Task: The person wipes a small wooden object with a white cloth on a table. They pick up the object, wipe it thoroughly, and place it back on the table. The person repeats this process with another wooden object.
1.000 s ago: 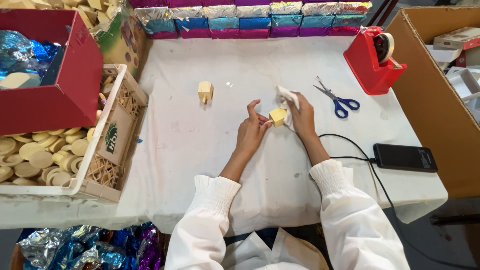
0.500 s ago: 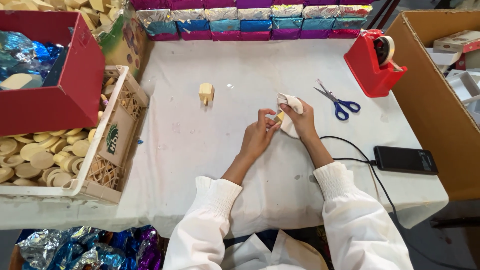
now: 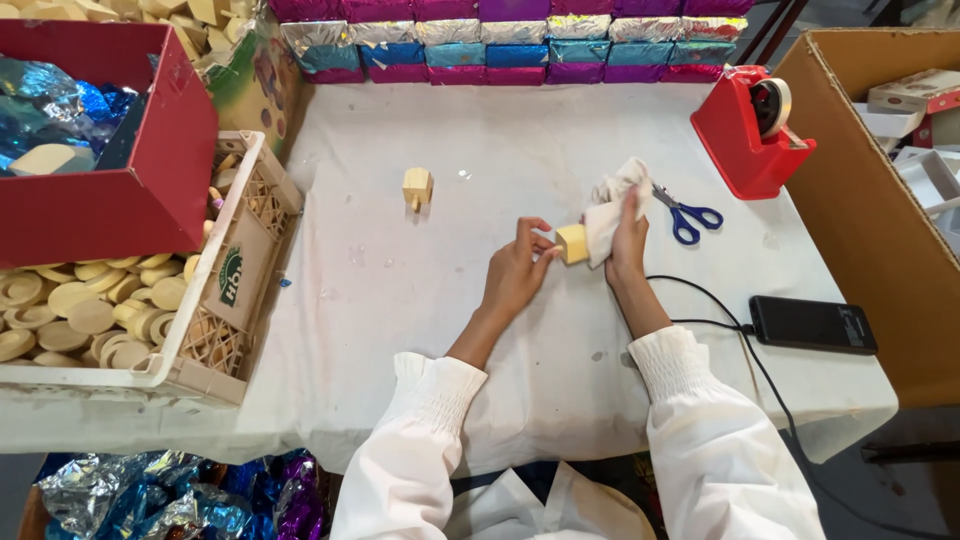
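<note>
— What have you got in your hands right now?

— My left hand point(image 3: 518, 268) pinches a small pale wooden block point(image 3: 571, 243) between thumb and fingertips, fingers curled in close around its near side. My right hand point(image 3: 628, 240) is closed over a crumpled white cloth point(image 3: 612, 205), pressing it against the far side of that same block.

— And where is the block sitting?

— It's held just above the white-covered surface point(image 3: 420, 300), a little to the left of the blue-handled scissors point(image 3: 688, 215). I can't tell whether it touches the covering.

— What else lies around those scissors?

— Behind them and to the right stands a red tape dispenser point(image 3: 748, 130). Well to their left, a second small wooden piece point(image 3: 417, 186) stands alone. Nearer to me than the scissors, on the right, a black phone point(image 3: 812, 323) lies flat with a dark cable point(image 3: 700, 300) plugged into it. Far behind runs a row of foil-wrapped boxes point(image 3: 500, 40) in pink, blue, silver and purple. Far off to the left, a white crate point(image 3: 215, 330) holds pale round wooden discs point(image 3: 90, 310), and a red box point(image 3: 110, 190) rests on top of it. A brown cardboard box point(image 3: 860, 200) stands off to the right.
</note>
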